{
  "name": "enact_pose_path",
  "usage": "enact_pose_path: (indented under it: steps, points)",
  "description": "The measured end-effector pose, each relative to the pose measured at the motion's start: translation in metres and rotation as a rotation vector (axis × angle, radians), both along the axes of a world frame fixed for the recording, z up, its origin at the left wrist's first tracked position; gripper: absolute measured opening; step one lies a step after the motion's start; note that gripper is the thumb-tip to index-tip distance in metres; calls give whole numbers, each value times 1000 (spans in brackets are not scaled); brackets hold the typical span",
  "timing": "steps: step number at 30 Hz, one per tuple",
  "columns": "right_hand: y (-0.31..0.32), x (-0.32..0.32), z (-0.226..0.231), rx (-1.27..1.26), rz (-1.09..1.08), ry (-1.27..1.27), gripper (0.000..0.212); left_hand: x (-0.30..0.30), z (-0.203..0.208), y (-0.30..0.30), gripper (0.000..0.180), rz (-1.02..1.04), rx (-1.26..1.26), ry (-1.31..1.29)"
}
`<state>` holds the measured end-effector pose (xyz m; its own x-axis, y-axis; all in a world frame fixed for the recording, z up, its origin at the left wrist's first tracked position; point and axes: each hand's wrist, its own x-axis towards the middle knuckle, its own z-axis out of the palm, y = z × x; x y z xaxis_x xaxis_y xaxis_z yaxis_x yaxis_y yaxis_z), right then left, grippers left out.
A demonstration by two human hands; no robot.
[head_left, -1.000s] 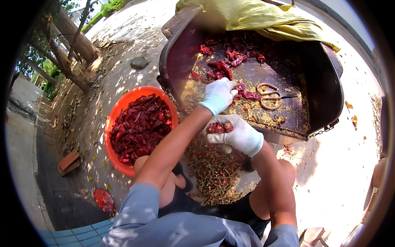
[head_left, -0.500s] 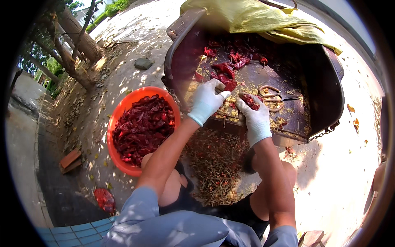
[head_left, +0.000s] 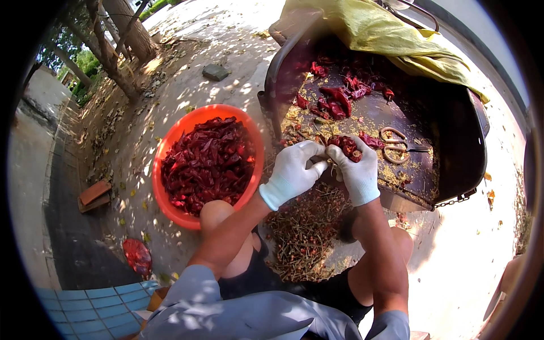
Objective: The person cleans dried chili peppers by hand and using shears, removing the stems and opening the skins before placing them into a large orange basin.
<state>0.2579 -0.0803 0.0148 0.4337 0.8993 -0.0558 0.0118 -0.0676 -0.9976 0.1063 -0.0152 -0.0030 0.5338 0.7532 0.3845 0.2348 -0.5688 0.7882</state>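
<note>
My right hand (head_left: 361, 174), in a white glove with a pale blue cuff, is closed around dried red chilies (head_left: 347, 147) over the near edge of a dark cart bed (head_left: 371, 116). My left hand (head_left: 293, 170), gloved alike, meets it with thumb and fingertips drawn together beside the chilies. Whatever those left fingertips pinch is too small to make out. More dried red chilies (head_left: 335, 105) lie on the bed among yellow seeds. Scissors (head_left: 395, 146) with wrapped handles rest to the right of my hands. Another red chili (head_left: 371, 141) shows just behind my right hand.
An orange basin (head_left: 160, 190) full of red chilies (head_left: 207, 161) stands at my left. Cut stems (head_left: 306, 238) are heaped between my legs. Yellow cloth (head_left: 391, 34) drapes over the cart's far side. Bricks (head_left: 94, 195), a stone (head_left: 215, 72) and a red bundle (head_left: 137, 256) lie further left.
The red chili between my left fingers no longer shows there. My left hand has come down and across to my right hand. The view has turned, shifting cart and basin rightward.
</note>
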Motion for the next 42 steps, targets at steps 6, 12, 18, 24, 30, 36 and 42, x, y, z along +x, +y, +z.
enact_pose_path:
  steps: [6, 12, 18, 24, 30, 36, 42]
  points:
    - [-8, -3, 15, -53, 203, 68, 29, -17, 23, 10, 23, -72, -171, -113]
    - [-14, -2, 14, -119, 366, 110, 31, -20, 22, 12, 14, -173, -229, -170]
    - [-9, -1, -15, 220, 300, -439, 30, -15, 22, 1, 15, -88, -296, -99]
    - [-12, -10, -9, 349, 155, -999, 40, -20, 14, 4, 19, -177, -692, -284]
    - [-17, -15, -7, 477, 109, -1128, 53, -23, 0, 10, 23, -303, -1104, -628]
    - [-18, -15, -9, 283, 197, -578, 34, -26, 7, 38, 31, -73, -813, -554]
    - [-25, -3, 24, -6, 718, -48, 29, 17, -4, 50, 25, 3, 10, 306]
